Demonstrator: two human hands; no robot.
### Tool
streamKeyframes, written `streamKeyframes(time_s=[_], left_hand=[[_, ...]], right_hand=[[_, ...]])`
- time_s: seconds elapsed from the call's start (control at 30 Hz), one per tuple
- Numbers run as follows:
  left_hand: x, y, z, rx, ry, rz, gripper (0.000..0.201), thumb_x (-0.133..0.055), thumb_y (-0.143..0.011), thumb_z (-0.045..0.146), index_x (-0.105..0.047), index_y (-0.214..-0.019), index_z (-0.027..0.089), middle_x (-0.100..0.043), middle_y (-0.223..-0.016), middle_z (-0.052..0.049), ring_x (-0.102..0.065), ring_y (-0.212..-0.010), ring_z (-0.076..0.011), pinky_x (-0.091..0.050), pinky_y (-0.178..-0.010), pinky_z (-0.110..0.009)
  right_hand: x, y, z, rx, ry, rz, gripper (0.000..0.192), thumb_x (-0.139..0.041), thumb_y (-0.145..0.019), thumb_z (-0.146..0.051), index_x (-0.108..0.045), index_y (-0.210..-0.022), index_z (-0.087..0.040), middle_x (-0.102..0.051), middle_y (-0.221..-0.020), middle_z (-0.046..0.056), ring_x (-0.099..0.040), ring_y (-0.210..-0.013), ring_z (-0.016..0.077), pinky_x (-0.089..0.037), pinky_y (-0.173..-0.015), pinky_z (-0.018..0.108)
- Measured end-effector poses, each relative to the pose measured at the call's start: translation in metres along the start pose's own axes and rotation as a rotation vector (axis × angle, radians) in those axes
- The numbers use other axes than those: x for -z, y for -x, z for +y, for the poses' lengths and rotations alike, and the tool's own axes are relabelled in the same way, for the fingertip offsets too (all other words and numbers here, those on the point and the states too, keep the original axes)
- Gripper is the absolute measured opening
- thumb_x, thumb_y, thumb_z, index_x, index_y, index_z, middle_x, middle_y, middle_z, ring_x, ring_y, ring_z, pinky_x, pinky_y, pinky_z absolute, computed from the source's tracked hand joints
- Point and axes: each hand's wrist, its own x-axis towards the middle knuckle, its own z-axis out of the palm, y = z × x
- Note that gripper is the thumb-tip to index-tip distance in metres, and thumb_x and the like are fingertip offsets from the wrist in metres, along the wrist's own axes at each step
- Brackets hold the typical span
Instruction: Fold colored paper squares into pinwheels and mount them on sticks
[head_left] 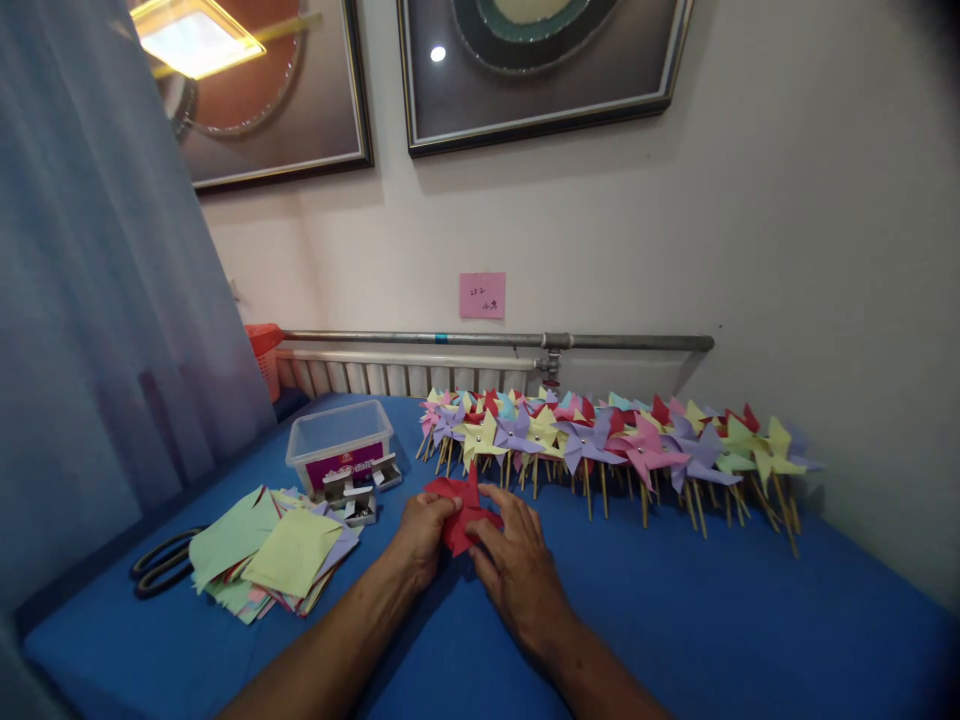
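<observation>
Your left hand [421,535] and your right hand [517,565] meet over a piece of red paper [459,512] that lies on the blue table [675,620], just in front of you and near the table's middle. Your left hand pinches the paper's left edge between thumb and fingers; your right hand lies flat, its fingers pressing the paper's right side down onto the table. The paper is partly folded, with pointed flaps standing up behind your fingers. Just beyond it runs a long row of finished paper pinwheels [600,440] in yellow, purple, pink, red and light blue, their wooden sticks pointing toward you. To the left of your hands lies a loose stack of coloured paper squares [274,555], green and yellow on top. Black scissors [161,565] lie touching the stack's left edge. Behind the stack stands a clear plastic box [339,440], with small boxes of metal pieces [360,490] just in front of it. A pink note [482,295] hangs on the wall above a pipe [487,340].
</observation>
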Motion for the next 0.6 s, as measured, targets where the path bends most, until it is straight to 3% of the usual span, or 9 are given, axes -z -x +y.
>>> streamKeyframes(time_s=[0.13,0.27,0.47,0.6], left_hand=[[-0.002,0.002,-0.001,-0.007,-0.056,0.01,0.022,-0.078,-0.055,0.027,-0.06,-0.058,0.015,-0.058,-0.051,0.001,-0.046,-0.045,-0.0089,-0.033,-0.048,-0.023],[-0.005,0.002,-0.004,-0.047,-0.172,0.057,0.025,-0.08,-0.053,0.031,-0.061,-0.057,0.015,-0.058,-0.05,0.002,-0.042,-0.045,-0.0079,-0.03,-0.047,-0.023],[-0.004,0.0,-0.008,-0.087,-0.258,0.004,0.025,-0.079,-0.057,0.034,-0.065,-0.059,0.014,-0.058,-0.051,0.001,-0.043,-0.045,-0.0084,-0.03,-0.047,-0.023],[-0.003,-0.002,-0.01,-0.084,-0.301,0.022,0.024,-0.079,-0.059,0.034,-0.066,-0.057,0.014,-0.059,-0.05,0.0,-0.045,-0.044,-0.0093,-0.031,-0.047,-0.024]], right_hand=[[-0.001,0.0,0.0,-0.034,-0.024,0.05,0.017,-0.059,-0.091,-0.015,-0.07,-0.095,-0.028,-0.055,-0.141,0.009,-0.052,-0.129,0.0305,-0.045,-0.105,0.055],[-0.004,-0.001,0.001,-0.205,-0.171,0.118,0.017,-0.055,-0.095,-0.027,-0.071,-0.087,-0.026,-0.056,-0.139,0.01,-0.052,-0.13,0.0314,-0.044,-0.106,0.053],[-0.017,-0.004,0.015,-0.518,-0.432,0.134,0.022,-0.062,-0.086,-0.036,-0.068,-0.069,-0.025,-0.063,-0.13,0.012,-0.055,-0.128,0.0309,-0.044,-0.105,0.047],[-0.021,-0.007,0.022,-0.607,-0.52,0.122,0.022,-0.067,-0.077,-0.033,-0.064,-0.057,-0.025,-0.069,-0.12,0.012,-0.055,-0.129,0.0317,-0.04,-0.108,0.046]])
